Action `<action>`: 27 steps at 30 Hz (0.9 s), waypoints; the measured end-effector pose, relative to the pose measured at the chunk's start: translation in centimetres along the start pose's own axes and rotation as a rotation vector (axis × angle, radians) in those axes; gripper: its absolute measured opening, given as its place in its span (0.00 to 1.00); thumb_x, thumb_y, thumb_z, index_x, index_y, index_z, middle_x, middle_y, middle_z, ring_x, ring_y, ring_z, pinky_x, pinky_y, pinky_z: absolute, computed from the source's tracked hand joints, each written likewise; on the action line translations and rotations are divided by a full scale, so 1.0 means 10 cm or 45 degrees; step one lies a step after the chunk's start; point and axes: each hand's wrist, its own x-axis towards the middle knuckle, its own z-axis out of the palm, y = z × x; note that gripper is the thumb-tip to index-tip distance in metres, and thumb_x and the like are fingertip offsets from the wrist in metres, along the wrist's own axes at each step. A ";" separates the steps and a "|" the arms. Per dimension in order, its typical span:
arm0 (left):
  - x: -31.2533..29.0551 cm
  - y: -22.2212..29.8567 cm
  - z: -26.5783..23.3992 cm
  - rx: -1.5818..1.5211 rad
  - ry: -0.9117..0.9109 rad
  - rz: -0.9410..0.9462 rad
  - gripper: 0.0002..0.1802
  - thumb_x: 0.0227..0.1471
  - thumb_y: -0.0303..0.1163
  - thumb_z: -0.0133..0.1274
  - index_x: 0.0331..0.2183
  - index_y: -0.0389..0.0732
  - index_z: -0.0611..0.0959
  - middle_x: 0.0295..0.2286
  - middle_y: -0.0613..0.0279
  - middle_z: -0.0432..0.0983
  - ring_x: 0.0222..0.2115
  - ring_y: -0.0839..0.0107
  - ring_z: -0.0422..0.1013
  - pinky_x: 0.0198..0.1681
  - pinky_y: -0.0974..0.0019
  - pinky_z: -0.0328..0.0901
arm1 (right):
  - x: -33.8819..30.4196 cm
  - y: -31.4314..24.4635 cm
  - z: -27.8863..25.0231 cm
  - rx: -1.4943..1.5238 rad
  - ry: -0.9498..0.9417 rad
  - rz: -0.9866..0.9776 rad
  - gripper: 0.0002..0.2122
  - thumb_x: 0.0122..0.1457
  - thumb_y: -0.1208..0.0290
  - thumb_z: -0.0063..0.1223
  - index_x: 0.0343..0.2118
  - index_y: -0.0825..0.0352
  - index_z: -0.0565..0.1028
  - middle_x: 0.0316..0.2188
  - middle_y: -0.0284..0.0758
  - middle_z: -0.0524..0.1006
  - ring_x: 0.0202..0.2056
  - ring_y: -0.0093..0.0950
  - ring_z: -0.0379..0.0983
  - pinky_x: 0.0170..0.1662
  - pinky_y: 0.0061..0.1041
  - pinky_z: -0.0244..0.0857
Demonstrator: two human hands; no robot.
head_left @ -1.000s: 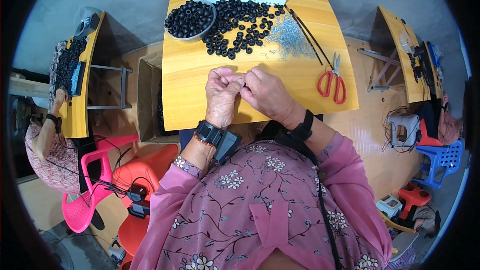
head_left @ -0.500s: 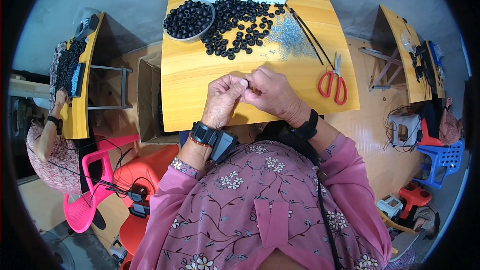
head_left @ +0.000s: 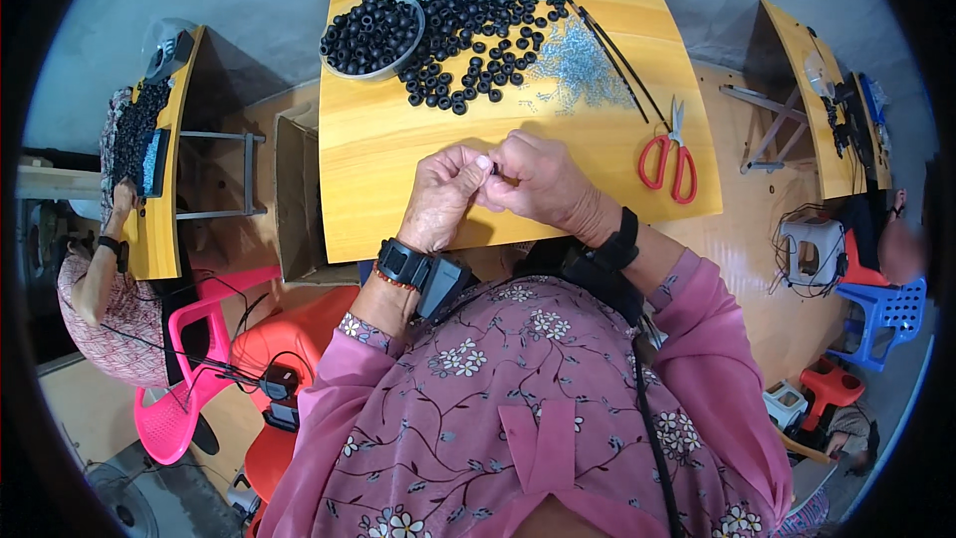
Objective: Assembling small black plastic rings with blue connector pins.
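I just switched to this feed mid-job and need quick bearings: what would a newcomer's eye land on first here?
First, the two hands pinched together over the near edge of the yellow table: the left hand and right hand meet fingertip to fingertip on something small and dark. Next, the heap of black rings spread at the table's far end, beside a bowl full of them. Red scissors lie to the right.

1 head-worn fisheye view, facing steeply down, close over hands at yellow table (head_left: 398, 169); edges curve.
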 end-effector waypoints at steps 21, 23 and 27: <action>0.00 0.02 0.06 -0.037 0.057 0.030 0.12 0.67 0.33 0.50 0.36 0.33 0.79 0.31 0.57 0.79 0.28 0.70 0.76 0.35 0.63 0.76 | 0.09 0.05 0.07 -0.027 0.073 -0.081 0.11 0.50 0.77 0.63 0.27 0.66 0.68 0.21 0.36 0.68 0.21 0.37 0.69 0.24 0.35 0.63; -0.02 0.00 0.02 -0.016 0.049 0.018 0.12 0.67 0.33 0.50 0.36 0.33 0.79 0.30 0.58 0.79 0.28 0.70 0.76 0.35 0.64 0.76 | 0.08 0.01 0.06 -0.012 0.055 -0.097 0.11 0.51 0.77 0.63 0.27 0.66 0.68 0.21 0.36 0.68 0.21 0.37 0.70 0.24 0.35 0.63; -0.02 0.06 0.07 -0.017 0.119 -0.027 0.12 0.67 0.33 0.49 0.36 0.34 0.79 0.31 0.59 0.80 0.29 0.71 0.77 0.36 0.64 0.76 | 0.08 0.01 0.09 -0.023 0.086 -0.087 0.09 0.51 0.79 0.62 0.31 0.67 0.71 0.22 0.37 0.69 0.22 0.39 0.71 0.25 0.36 0.64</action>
